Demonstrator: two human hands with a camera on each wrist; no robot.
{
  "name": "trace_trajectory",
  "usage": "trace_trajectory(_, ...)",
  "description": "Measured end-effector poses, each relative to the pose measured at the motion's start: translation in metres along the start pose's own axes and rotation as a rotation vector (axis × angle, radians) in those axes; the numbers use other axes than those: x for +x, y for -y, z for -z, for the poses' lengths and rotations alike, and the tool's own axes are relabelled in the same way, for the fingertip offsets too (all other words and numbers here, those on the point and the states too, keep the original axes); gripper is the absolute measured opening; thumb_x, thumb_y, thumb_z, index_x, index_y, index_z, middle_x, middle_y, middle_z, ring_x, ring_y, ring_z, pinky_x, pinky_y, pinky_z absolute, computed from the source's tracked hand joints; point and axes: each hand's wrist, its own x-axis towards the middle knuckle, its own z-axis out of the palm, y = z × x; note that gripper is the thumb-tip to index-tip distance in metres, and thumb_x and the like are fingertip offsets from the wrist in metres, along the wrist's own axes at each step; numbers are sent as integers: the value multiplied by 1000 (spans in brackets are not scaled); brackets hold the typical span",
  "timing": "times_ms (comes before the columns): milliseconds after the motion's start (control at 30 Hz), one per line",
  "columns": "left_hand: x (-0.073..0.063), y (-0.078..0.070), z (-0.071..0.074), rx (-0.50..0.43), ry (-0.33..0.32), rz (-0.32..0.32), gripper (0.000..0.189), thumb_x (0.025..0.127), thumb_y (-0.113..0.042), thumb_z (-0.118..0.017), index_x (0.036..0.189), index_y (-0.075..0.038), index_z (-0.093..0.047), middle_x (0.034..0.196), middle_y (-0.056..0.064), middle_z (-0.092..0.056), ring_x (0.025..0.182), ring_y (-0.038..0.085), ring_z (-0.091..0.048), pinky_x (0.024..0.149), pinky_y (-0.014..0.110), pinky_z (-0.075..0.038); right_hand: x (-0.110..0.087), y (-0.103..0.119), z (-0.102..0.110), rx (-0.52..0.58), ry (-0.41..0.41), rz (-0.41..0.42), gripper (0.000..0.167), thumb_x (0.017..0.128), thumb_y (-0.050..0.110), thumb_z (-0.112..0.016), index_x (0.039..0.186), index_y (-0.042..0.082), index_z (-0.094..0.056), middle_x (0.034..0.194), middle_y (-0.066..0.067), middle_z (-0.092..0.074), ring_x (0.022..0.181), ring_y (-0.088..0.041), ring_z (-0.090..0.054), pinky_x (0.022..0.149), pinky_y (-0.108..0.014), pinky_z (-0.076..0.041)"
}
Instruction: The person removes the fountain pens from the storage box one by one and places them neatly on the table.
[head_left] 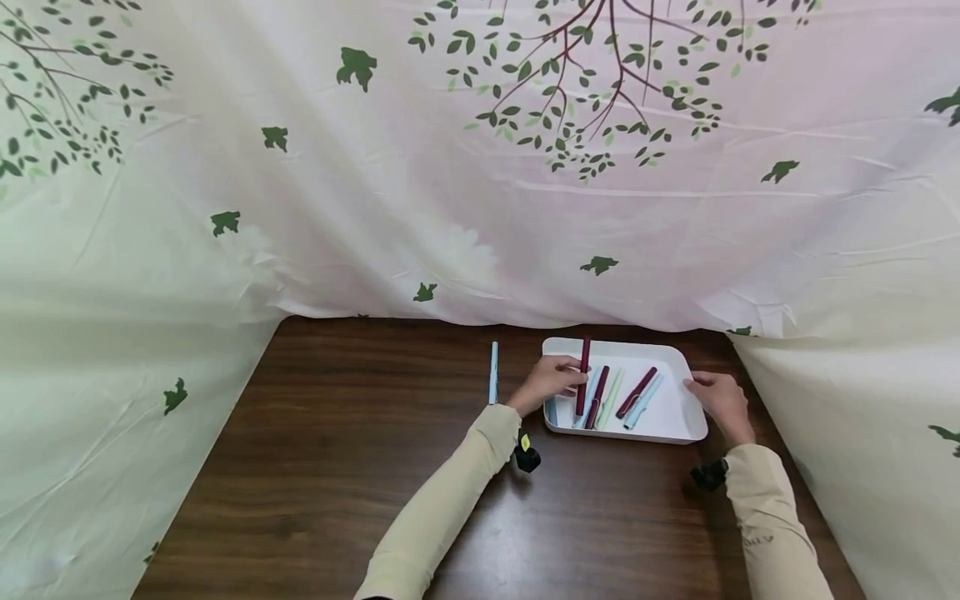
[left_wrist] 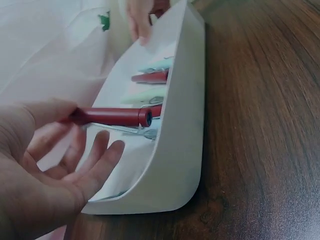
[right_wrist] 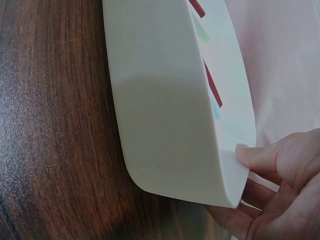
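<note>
My left hand [head_left: 552, 381] pinches a dark red pen [head_left: 583, 377] over the left part of a white tray [head_left: 678, 423]. In the left wrist view this pen [left_wrist: 117, 116] lies between thumb and fingers, above the other pens. Inside the tray are another dark red pen [head_left: 597, 397], a pale green pen [head_left: 611, 398], a further dark red pen [head_left: 637, 392] and a light blue pen [head_left: 643, 402], with more light blue ones partly hidden at the left. My right hand [head_left: 722, 402] grips the tray's right rim, thumb inside and fingers outside.
A light blue pen [head_left: 493, 372] lies on the dark wooden table [head_left: 337, 450], left of the tray. Behind the table hangs a pale curtain [head_left: 480, 208] printed with leaves and birds; it also closes off both sides.
</note>
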Motion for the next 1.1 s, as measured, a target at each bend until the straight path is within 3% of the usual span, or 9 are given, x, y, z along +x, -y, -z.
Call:
trace_trajectory(200,3,3,15,-126,80,9,33,101,-16,-71,130,-2,-70,126,18,-72,102,22,-74,89,44,-63,0,0,1,-8,-7,4,50,107,24,-56,142,-12,-55,146,-39,-48,129,-54,-53,98,-63,-49)
trace_trajectory(467,0,5,35,-196,74,24,36,103,-17,-69,134,-1,-68,138,21,-65,105,19,-72,89,40,-63,1,3,2,-6,-3,-11,51,108,25,-55,143,-12,-54,148,-38,-46,134,-55,-49,103,-65,-46)
trace_trajectory(633,-1,7,46,-215,50,74,35,101,-22,-71,132,-6,-71,133,19,-68,96,14,-70,83,34,-64,0,4,2,-3,6,-19,51,108,24,-55,143,-12,-53,148,-39,-46,132,-54,-51,101,-63,-48)
trace_trajectory(767,-1,8,56,-233,71,104,36,102,-21,-70,134,-5,-70,135,25,-66,92,15,-70,82,34,-63,-1,2,2,-4,4,-19,51,108,25,-55,143,-12,-54,148,-39,-46,131,-54,-51,100,-63,-48)
trace_trajectory(933,-7,5,68,-196,102,112,42,102,-24,-70,140,-4,-65,138,27,-64,93,16,-70,84,35,-63,-2,-1,5,-9,3,-22,52,108,26,-55,144,-11,-53,148,-38,-46,133,-55,-49,102,-65,-45)
trace_trajectory(1100,-15,5,82,-164,67,107,43,102,-25,-71,139,-5,-66,134,24,-68,93,15,-71,80,31,-63,-3,-2,8,-15,5,-15,52,108,27,-55,144,-11,-53,148,-38,-45,134,-56,-48,104,-67,-43)
